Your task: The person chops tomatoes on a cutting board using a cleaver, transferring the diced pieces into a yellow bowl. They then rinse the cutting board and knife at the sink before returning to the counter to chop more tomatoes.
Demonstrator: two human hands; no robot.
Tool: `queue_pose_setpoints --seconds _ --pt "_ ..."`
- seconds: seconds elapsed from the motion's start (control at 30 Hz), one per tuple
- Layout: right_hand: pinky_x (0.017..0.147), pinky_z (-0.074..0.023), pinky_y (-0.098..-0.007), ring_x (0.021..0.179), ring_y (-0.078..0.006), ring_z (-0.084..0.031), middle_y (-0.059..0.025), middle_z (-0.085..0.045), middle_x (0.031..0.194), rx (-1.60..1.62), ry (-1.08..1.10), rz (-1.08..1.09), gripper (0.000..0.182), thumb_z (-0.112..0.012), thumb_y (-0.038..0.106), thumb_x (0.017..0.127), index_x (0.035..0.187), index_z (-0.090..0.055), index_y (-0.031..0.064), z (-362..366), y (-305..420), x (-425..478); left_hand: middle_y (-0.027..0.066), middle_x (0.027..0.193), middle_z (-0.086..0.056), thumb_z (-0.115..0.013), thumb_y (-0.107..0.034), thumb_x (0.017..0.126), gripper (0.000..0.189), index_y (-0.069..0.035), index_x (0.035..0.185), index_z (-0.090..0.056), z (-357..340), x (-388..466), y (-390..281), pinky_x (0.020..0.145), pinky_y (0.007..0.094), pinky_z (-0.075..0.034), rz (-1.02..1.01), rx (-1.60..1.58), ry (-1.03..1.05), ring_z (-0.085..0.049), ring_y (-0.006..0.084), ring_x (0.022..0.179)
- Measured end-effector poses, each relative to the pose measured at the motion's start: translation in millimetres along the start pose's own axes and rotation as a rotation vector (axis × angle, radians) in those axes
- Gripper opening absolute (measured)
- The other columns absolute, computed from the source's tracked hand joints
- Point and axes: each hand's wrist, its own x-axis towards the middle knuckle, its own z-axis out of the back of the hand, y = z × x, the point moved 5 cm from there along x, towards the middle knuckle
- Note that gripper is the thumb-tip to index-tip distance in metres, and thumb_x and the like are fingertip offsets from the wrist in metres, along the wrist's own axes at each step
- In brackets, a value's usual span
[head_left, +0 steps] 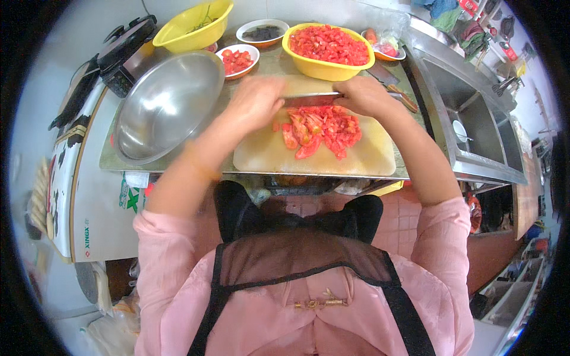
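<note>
A knife lies sideways across the far part of a pale cutting board, its blade just beyond the chopped tomato. My right hand is closed around its handle end. At the blade's other end is my left hand, blurred, fingers curled; whether it grips the blade is unclear. Diced tomato is heaped on the board, with larger tomato wedges at its left. Behind the board stands a yellow basin full of diced tomato.
A large steel bowl leans at the left. Behind it are a yellow colander-like basin, a bowl of tomato pieces and a bowl of dark food. Another blade lies right of the basin. Steel sinks adjoin the counter's right.
</note>
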Motion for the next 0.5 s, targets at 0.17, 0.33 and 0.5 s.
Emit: queue_pose_setpoints --seconds 0.17,0.33,0.5 --pt "0.066 -0.0475 -0.0437 0.078 -0.0317 -0.061 -0.0141 -0.062 0.078 -0.12 0.047 0.063 0.02 -0.064 0.023 0.07 0.082 -0.059 0.0076 -31.8 2.6 34.9 0.0191 0.08 -0.062 -0.06 -0.016 0.072 0.02 0.0 0.083 -0.063 -77.6 8.6 42.5 0.068 0.0434 -0.047 0.024 -0.064 0.223 -0.061 0.033 0.079" --pt "0.066 -0.0475 -0.0441 0.079 -0.033 -0.06 -0.0149 -0.062 0.08 -0.022 0.101 -0.044 0.022 -0.066 0.025 0.07 0.083 -0.059 0.0082 -53.1 -12.6 21.4 0.0163 0.081 -0.064 -0.056 -0.011 0.073 0.018 -0.002 0.087 -0.065 -82.4 29.5 21.2 0.07 0.0414 -0.049 0.019 0.02 0.353 -0.062 0.0332 0.078" --pt "0.064 -0.0481 -0.043 0.078 -0.033 -0.061 -0.0133 -0.062 0.08 -0.143 0.006 0.128 0.019 -0.064 0.021 0.071 0.083 -0.06 0.008 2.1 23.4 28.5 0.02 0.082 -0.062 -0.061 -0.018 0.073 0.02 -0.001 0.082 -0.065 -71.7 8.4 44.2 0.07 0.0429 -0.048 0.075 -0.212 0.273 -0.061 0.0348 0.079"
